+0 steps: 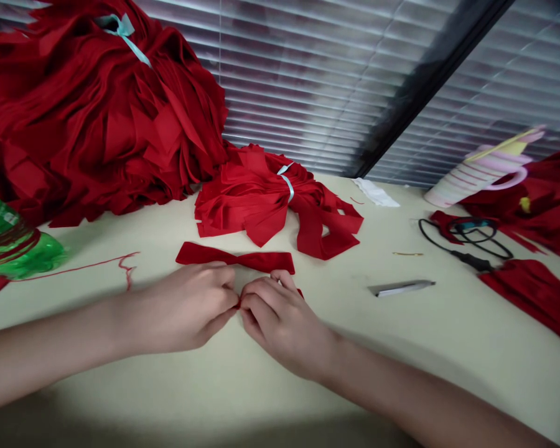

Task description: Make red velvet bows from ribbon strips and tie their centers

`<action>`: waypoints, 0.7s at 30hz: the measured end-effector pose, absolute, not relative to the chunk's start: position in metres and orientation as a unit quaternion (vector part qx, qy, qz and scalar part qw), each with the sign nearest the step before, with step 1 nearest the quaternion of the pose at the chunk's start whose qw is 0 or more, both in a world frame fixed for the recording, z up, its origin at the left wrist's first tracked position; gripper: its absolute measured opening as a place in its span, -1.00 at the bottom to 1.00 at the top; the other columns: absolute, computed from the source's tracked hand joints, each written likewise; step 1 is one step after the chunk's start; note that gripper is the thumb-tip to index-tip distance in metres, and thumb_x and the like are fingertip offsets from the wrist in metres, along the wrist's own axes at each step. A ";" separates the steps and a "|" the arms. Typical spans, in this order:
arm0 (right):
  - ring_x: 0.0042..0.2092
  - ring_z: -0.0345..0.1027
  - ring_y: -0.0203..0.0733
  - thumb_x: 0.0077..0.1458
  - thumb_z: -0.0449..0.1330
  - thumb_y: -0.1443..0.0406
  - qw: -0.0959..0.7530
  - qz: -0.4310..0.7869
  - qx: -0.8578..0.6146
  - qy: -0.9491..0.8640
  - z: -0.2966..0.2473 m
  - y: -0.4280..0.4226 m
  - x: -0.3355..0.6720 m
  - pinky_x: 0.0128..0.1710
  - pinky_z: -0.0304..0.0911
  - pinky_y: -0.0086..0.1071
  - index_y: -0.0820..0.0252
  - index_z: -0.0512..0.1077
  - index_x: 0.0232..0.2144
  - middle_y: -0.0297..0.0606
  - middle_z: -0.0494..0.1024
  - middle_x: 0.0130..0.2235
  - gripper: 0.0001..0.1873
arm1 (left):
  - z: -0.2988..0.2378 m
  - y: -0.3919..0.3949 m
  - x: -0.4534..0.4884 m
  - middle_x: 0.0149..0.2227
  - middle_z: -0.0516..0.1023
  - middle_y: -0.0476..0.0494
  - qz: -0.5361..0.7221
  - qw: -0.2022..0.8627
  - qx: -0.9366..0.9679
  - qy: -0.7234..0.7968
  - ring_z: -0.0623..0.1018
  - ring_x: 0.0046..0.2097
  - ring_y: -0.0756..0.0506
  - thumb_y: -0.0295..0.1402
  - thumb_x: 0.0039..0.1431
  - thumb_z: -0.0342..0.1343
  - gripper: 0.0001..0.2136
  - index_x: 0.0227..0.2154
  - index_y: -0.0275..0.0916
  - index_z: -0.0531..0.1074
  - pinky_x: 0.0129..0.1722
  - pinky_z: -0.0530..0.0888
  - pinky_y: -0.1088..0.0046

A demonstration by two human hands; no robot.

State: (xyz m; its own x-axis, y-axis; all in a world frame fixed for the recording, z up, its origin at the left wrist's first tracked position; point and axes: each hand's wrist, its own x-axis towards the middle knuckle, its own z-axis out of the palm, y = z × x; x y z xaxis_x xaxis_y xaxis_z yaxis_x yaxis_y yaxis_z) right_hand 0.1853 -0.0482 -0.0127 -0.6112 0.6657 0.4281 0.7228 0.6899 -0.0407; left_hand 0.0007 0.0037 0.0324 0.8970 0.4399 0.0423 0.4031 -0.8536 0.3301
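Observation:
My left hand [191, 308] and my right hand [284, 317] meet over the middle of the table, fingertips pinched together. Between them shows a tiny bit of red fabric [238, 303]; most of it is hidden by the fingers. A red edge also peeks out past my right knuckles. Just behind the hands lies a red fabric strip [261, 260], narrowed at its middle like a bow. Whether it joins the piece in my fingers I cannot tell.
A large bundle of red fabric [98, 118] and a smaller bundle [256, 199], both tied with light blue ribbon, lie behind. A green bottle [28, 252] wound with red thread is left. To the right are thread snips [404, 288], a black cable [471, 258] and a striped cup [466, 177].

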 end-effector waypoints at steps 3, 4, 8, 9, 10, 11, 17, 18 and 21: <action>-0.31 0.27 -0.20 0.10 0.01 0.51 0.212 -0.066 -0.386 -0.895 -0.013 -0.048 0.185 -0.22 0.04 -0.25 0.24 0.38 -0.45 -0.21 0.45 -0.39 -0.80 | 0.030 0.001 0.002 -0.40 0.43 -0.08 0.066 0.139 0.960 0.233 0.45 -0.35 -0.07 -0.41 0.16 0.07 -0.87 -0.42 -0.25 0.50 -0.40 0.33 0.41; -0.31 0.28 -0.21 0.10 0.01 0.51 0.213 -0.065 -0.386 -0.895 -0.013 -0.048 0.185 -0.22 0.04 -0.25 0.24 0.38 -0.46 -0.21 0.45 -0.39 -0.80 | 0.028 0.001 0.003 -0.43 0.42 -0.07 0.072 0.138 0.958 0.241 0.44 -0.37 -0.07 -0.41 0.17 0.06 -0.86 -0.44 -0.25 0.50 -0.41 0.32 0.42; -0.33 0.30 -0.22 0.12 0.01 0.48 0.226 -0.055 -0.395 -0.889 -0.011 -0.047 0.185 -0.23 0.04 -0.26 0.24 0.36 -0.47 -0.21 0.47 -0.40 -0.80 | 0.025 0.001 0.004 -0.47 0.42 -0.06 0.094 0.142 0.950 0.261 0.43 -0.42 -0.05 -0.45 0.21 0.01 -0.80 -0.44 -0.25 0.51 -0.45 0.31 0.43; -0.34 0.30 -0.23 0.14 0.00 0.46 0.232 -0.045 -0.396 -0.887 -0.010 -0.046 0.185 -0.24 0.05 -0.27 0.25 0.36 -0.48 -0.22 0.48 -0.40 -0.79 | 0.025 0.001 0.004 -0.47 0.42 -0.07 0.097 0.138 0.950 0.261 0.43 -0.42 -0.05 -0.47 0.21 0.00 -0.80 -0.44 -0.26 0.51 -0.45 0.31 0.43; -0.34 0.31 -0.24 0.15 -0.01 0.45 0.239 -0.030 -0.396 -0.886 -0.008 -0.045 0.186 -0.24 0.05 -0.28 0.25 0.36 -0.48 -0.22 0.49 -0.41 -0.78 | 0.025 0.000 0.004 -0.46 0.42 -0.07 0.098 0.134 0.951 0.260 0.43 -0.42 -0.05 -0.49 0.20 -0.01 -0.79 -0.44 -0.26 0.51 -0.45 0.31 0.43; -0.35 0.32 -0.25 0.16 -0.02 0.44 0.246 -0.010 -0.395 -0.885 -0.007 -0.044 0.186 -0.24 0.05 -0.28 0.24 0.35 -0.48 -0.23 0.49 -0.41 -0.78 | 0.025 -0.001 0.003 -0.46 0.42 -0.07 0.097 0.129 0.952 0.259 0.43 -0.42 -0.06 -0.51 0.20 -0.02 -0.79 -0.45 -0.27 0.50 -0.45 0.31 0.43; -0.36 0.35 -0.29 0.01 0.14 0.38 0.289 0.110 -0.422 -0.852 0.000 -0.042 0.191 -0.19 0.04 -0.31 0.21 0.28 -0.40 -0.36 0.49 -0.41 -0.93 | 0.023 -0.001 0.004 -0.44 0.43 -0.10 0.093 0.143 0.949 0.266 0.44 -0.39 -0.08 -0.53 0.20 -0.05 -0.78 -0.42 -0.28 0.50 -0.43 0.33 0.40; -0.36 0.34 -0.30 0.03 0.13 0.39 0.287 0.117 -0.428 -0.849 0.001 -0.042 0.192 -0.19 0.04 -0.31 0.21 0.27 -0.39 -0.37 0.49 -0.41 -0.93 | 0.023 0.000 0.004 -0.42 0.43 -0.11 0.094 0.146 0.948 0.266 0.44 -0.38 -0.08 -0.53 0.20 -0.05 -0.78 -0.40 -0.27 0.50 -0.41 0.34 0.40; -0.38 0.30 -0.31 0.09 0.07 0.42 0.278 0.123 -0.430 -0.850 0.000 -0.042 0.191 -0.22 0.04 -0.33 0.19 0.22 -0.40 -0.38 0.46 -0.42 -0.92 | 0.023 0.000 0.005 -0.39 0.44 -0.12 0.097 0.141 0.948 0.267 0.45 -0.33 -0.08 -0.52 0.22 -0.08 -0.77 -0.36 -0.27 0.50 -0.37 0.37 0.42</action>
State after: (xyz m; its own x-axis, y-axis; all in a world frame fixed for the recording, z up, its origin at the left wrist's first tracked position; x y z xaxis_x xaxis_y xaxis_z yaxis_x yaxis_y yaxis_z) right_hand 0.1911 -0.0415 -0.0001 -0.4766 0.7991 0.3664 0.6624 0.6005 -0.4480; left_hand 0.0048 -0.0002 0.0226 0.8380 0.5347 0.1087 0.4798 -0.8170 0.3200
